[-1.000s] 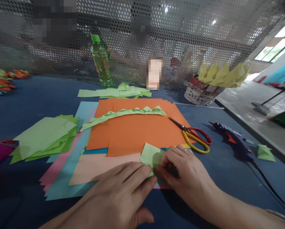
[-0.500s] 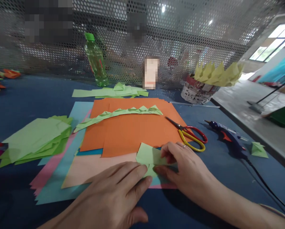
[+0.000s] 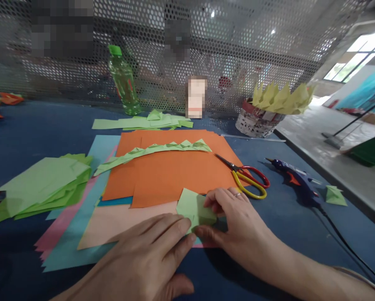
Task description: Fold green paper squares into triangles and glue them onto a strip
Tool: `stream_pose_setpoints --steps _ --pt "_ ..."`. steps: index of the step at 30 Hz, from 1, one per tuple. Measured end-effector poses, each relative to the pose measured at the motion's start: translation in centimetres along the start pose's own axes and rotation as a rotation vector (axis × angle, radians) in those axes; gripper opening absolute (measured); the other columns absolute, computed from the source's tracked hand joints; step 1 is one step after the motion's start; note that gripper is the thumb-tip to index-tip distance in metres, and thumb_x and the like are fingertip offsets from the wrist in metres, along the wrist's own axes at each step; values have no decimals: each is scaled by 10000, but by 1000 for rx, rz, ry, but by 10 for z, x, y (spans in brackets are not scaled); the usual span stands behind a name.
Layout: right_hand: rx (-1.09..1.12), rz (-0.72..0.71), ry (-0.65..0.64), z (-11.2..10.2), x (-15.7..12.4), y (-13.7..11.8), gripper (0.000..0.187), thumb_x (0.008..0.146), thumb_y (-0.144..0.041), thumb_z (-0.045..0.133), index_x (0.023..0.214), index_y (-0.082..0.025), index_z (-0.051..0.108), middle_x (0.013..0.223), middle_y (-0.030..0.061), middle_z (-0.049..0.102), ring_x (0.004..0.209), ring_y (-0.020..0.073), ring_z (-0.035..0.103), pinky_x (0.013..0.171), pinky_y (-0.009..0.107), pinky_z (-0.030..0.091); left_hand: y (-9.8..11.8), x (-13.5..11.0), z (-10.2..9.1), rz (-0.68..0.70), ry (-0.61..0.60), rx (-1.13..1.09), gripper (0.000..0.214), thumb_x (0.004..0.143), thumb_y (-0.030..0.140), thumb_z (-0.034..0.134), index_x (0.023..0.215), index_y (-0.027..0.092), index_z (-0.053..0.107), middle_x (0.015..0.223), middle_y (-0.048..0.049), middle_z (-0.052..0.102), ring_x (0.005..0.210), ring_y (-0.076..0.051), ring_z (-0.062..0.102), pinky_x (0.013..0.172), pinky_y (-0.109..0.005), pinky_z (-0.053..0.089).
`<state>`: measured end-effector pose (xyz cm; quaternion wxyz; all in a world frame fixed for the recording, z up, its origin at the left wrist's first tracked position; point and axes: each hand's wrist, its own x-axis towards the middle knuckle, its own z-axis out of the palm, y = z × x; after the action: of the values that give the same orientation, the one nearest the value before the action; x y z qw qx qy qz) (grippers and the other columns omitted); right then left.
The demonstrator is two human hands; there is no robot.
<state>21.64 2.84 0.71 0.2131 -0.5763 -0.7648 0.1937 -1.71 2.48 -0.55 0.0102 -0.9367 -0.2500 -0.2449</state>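
Note:
A small piece of light green paper (image 3: pixel 192 203) lies over the sheets at the front, partly folded. My right hand (image 3: pixel 235 221) has its curled fingers and thumb closed on the paper's right side. My left hand (image 3: pixel 149 255) lies flat with fingers stretched out, its fingertips touching the paper's lower left edge and its thumb held apart. Beneath the green piece is a pale peach sheet (image 3: pixel 112 223). Behind it, a strip of folded green points (image 3: pixel 162 148) rests across the orange sheets (image 3: pixel 162 175). My fingers hide part of the fold.
Scissors (image 3: pixel 243 173) with red and yellow handles lie right of the sheets. Beyond are a glue gun (image 3: pixel 295 179) with its cord and a folded green piece (image 3: pixel 336 195). Green sheets (image 3: pixel 43 184) are stacked left. A bottle (image 3: pixel 123 83) and a pot (image 3: pixel 256 121) stand at the back.
The green paper's right side has turned down toward the front under my right hand, which stays pinched on it. My left hand has hardly moved. The whole view has shifted slightly.

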Motion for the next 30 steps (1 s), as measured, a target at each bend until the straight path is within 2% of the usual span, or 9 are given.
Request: stream_pose_setpoints --steps 2,7,9,11,13,17,20,25,30 --pt "9 -1 -23 1 1 0 331 727 -208 839 934 -229 581 897 7 652 852 215 568 766 364 436 0 4 -7 16 -67 10 361 1010 489 541 1147 218 736 1187 -36 721 1075 -213 661 970 -296 530" --pt "52 34 -60 -13 7 10 311 758 -166 767 999 -226 578 919 11 647 844 201 580 760 351 455 1 1 -6 12 -73 19 333 1024 450 532 1151 223 740 1191 -37 723 1093 -216 664 978 -307 540" --pt "73 33 -87 -19 9 15 285 772 -142 724 1000 -220 571 934 16 656 851 196 597 760 345 472 1 -1 -3 -9 49 17 366 1043 448 486 1100 210 759 1173 -56 726 1085 -223 665 990 -322 538" --pt "134 13 -110 -23 10 18 260 790 -106 667 1001 -218 566 987 28 671 901 193 622 795 343 499 1 -1 -2 -16 84 17 380 1045 452 477 1083 205 763 1170 -61 728 1077 -226 672 994 -330 543" --pt "264 -2 -124 -23 11 20 241 830 -99 603 1035 -216 553 1092 55 679 961 190 649 821 338 530 1 0 -6 -3 -57 12 326 1024 435 537 1156 218 741 1227 -57 715 1123 -228 667 993 -315 554" --pt "392 -31 -112 -18 11 17 220 935 -163 528 1147 -219 542 1210 84 658 1005 181 665 833 319 555 0 3 -15 -19 -51 -7 314 1023 426 541 1156 223 741 1217 -55 718 1116 -225 678 974 -304 573" --pt "270 -77 -58 -12 9 12 238 934 -196 574 1170 -223 563 1133 64 657 952 174 636 816 302 531 1 1 -15 -27 -38 -8 298 1030 404 536 1158 227 739 1221 -44 716 1119 -207 677 983 -283 566" --pt "258 -81 -39 -11 8 9 335 935 -155 534 1259 -223 484 823 -35 598 674 113 560 626 232 449 1 -1 -14 -34 -21 -2 297 1041 390 517 1134 220 741 1231 -23 720 1101 -194 686 975 -280 568" --pt "228 -143 -130 -19 5 7 269 833 -28 489 984 -227 589 701 -77 555 599 85 494 582 208 385 2 0 -16 -17 6 21 295 1040 370 533 1157 189 734 1229 -28 730 1122 -193 687 1012 -277 547"
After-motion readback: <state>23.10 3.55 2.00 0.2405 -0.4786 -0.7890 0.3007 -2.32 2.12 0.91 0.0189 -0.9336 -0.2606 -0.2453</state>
